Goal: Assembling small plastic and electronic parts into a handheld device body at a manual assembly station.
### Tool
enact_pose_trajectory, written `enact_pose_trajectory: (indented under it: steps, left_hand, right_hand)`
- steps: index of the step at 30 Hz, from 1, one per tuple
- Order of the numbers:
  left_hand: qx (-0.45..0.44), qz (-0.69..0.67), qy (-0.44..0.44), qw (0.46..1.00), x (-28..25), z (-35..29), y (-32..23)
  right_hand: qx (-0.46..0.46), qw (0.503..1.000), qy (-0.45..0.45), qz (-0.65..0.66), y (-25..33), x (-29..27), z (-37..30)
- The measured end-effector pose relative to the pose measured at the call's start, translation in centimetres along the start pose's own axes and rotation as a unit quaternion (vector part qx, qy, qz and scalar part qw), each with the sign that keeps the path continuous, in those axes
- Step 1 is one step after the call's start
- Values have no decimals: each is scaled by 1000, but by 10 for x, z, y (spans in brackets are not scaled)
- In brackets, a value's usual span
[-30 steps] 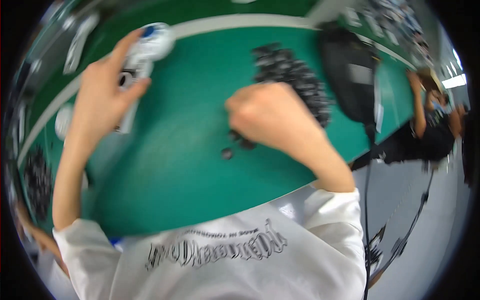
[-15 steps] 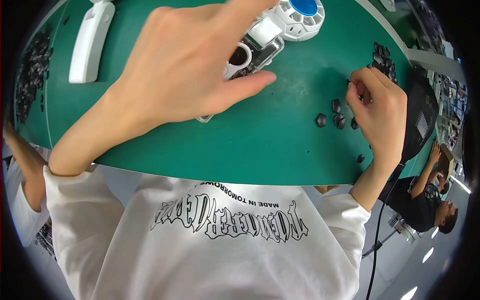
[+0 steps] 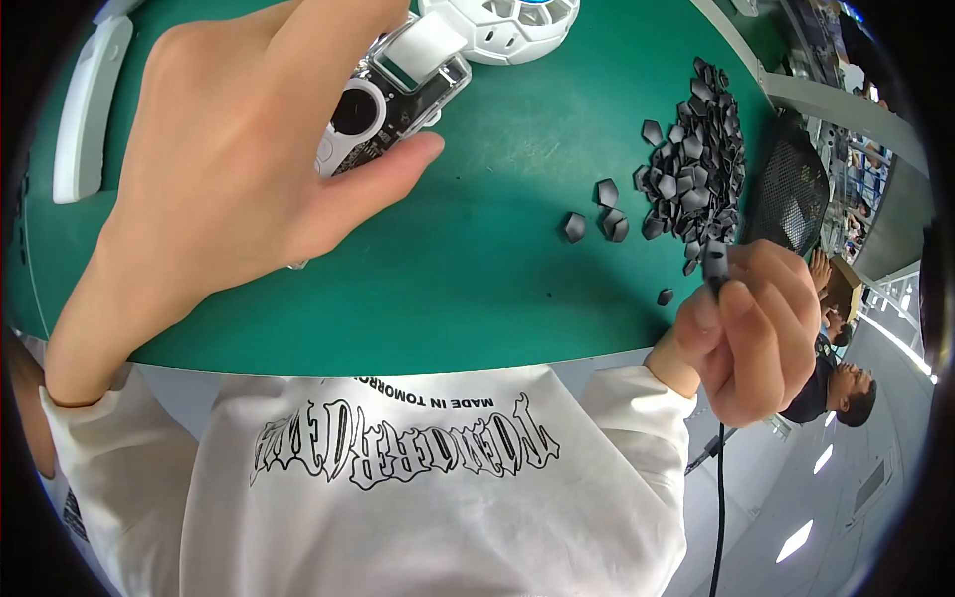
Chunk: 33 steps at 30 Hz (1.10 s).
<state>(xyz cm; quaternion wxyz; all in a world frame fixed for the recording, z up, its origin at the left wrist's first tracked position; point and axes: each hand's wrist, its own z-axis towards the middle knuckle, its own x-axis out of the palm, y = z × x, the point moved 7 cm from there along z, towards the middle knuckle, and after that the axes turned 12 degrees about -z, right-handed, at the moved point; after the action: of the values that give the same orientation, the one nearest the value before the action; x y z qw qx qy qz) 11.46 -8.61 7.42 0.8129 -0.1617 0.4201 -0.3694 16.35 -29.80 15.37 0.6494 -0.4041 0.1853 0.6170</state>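
My left hand (image 3: 229, 129) lies over a clear-cased device (image 3: 408, 99) with a dark circuit board and a white ring, gripping it with the thumb along its near side. Much of the device is under the palm, and some fingertips run out of view at the top. My right hand (image 3: 751, 333) is raised near the table's front right edge, pinching a small black piece (image 3: 715, 264) between thumb and fingers. Beyond it spreads a pile of black pentagonal pieces (image 3: 696, 149). Several loose ones (image 3: 575, 228) lie left of the pile.
A white round housing (image 3: 502, 28) with open cells touches the top edge. At the far left stands a long white handle-shaped part (image 3: 90, 119) on the green table mat (image 3: 448, 289). A black mesh bag (image 3: 791, 189) sits at the right edge; a person (image 3: 841, 388) is beyond.
My right hand has come up from the pile toward me with a black piece in its pinch, uncovering more of the pile. The view has shifted right; my left hand stays on the device.
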Motion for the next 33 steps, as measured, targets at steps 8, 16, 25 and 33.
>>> enact_pose_trajectory:
  steps: [8,16,25,33]
  left_hand:
    - [-95,77,125,985,3,-1,-3]
    - [-74,58,172,981,-1,34,5]
    - [-118,-238,140,954,1,57,24]
    - [-129,-279,97,946,-7,53,35]
  right_hand:
    - [151,982,101,50,-14,76,-1]
    - [101,948,238,-185,-11,93,43]
    - [80,967,155,-185,-14,99,50]
    - [338,933,41,114,-38,68,-3]
